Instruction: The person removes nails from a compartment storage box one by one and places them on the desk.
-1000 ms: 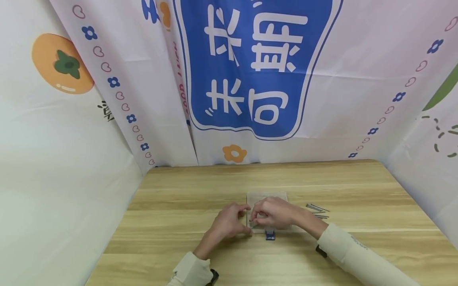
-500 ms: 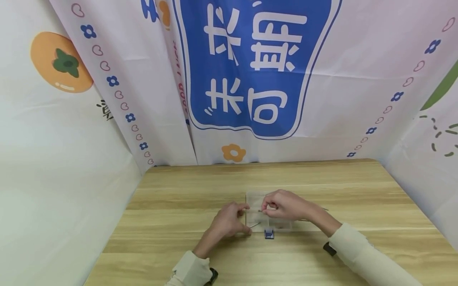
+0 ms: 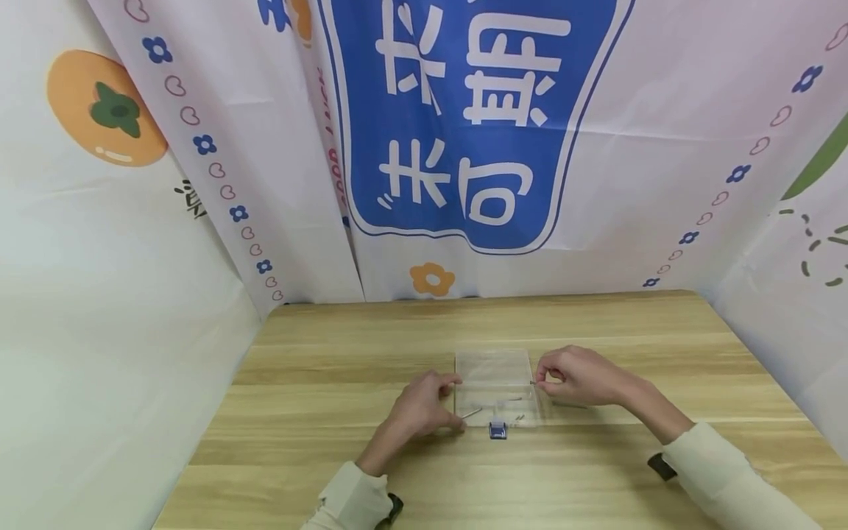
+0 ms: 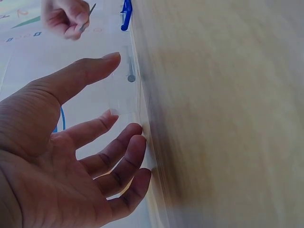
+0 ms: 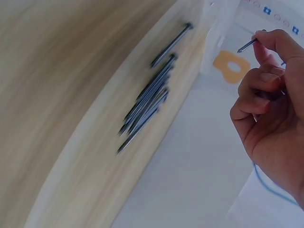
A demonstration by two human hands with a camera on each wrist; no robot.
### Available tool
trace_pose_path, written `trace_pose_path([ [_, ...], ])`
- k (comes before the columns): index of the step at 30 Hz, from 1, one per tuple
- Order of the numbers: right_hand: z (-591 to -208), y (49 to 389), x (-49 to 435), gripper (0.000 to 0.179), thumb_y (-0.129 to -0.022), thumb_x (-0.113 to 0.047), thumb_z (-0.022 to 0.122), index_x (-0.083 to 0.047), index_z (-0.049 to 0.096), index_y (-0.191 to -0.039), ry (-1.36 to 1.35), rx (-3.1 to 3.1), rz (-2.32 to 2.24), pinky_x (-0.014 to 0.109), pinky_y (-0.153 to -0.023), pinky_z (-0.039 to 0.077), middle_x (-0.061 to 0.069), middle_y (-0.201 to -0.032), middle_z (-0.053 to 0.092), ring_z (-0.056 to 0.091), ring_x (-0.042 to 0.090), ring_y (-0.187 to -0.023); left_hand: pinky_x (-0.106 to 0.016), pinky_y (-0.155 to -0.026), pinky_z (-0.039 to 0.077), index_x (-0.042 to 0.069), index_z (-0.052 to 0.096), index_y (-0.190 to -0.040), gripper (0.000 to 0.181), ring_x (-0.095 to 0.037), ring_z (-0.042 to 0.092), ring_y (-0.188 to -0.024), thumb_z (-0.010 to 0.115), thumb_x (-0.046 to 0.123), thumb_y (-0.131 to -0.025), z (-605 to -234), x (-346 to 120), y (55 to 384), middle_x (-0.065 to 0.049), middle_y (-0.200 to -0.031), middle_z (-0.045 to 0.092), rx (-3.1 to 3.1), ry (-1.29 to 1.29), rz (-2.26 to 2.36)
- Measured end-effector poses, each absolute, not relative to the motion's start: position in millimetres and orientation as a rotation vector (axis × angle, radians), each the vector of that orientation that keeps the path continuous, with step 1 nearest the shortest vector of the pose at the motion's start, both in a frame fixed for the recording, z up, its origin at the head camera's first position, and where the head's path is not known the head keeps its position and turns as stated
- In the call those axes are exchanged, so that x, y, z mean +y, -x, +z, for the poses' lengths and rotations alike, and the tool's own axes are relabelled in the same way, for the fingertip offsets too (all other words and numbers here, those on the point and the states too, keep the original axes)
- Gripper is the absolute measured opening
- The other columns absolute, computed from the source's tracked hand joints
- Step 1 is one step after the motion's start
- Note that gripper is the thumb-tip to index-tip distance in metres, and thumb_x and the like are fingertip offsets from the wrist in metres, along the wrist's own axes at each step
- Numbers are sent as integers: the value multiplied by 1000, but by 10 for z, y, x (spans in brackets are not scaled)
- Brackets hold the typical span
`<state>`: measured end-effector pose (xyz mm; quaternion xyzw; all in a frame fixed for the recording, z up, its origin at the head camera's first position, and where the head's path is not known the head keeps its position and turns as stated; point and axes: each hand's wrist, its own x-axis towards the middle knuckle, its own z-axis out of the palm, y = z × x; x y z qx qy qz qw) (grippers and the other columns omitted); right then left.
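Note:
A clear plastic box with compartments lies on the table, its lid folded back and a blue latch at the front. One nail lies in the left compartment; another thin nail shows farther right. My left hand is at the box's left side, thumb and index fingertip touching its edge, the other fingers loosely bent. Just past the box's right edge, my right hand pinches a nail between thumb and index finger, the rest of its fingers curled.
Several loose nails lie in a pile on the wooden table to the right of the box, mostly hidden by my right hand in the head view. Printed cloth hangs behind and at the sides.
My right hand has moved from over the left compartment to the right, beyond the box's edge, uncovering the box. My left hand has stayed at the left side.

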<state>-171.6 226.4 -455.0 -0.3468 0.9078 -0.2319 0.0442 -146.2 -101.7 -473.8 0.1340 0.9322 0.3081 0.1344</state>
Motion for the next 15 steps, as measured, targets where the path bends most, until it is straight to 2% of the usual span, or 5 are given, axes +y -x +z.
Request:
trace_pose_path([
  [8, -4589, 1684, 2633, 9, -98, -15, 76, -22, 76, -92, 965, 2818, -681, 20, -58, 36, -18, -70, 48, 38, -4, -62, -43, -84, 55, 16, 71, -139, 74, -19, 58, -97, 101, 26, -72, -4724, -1019, 1458, -4, -114, 67, 2709, -422, 892],
  [15, -4663, 1658, 2861, 10, -98, -15, 78, -23, 76, -91, 923, 2831, -711, 20, -57, 38, -18, -73, 55, 40, -4, -61, -44, -84, 55, 15, 71, -139, 74, -20, 60, -98, 101, 26, -72, -4721, -1019, 1457, -5, -114, 68, 2715, -433, 889],
])
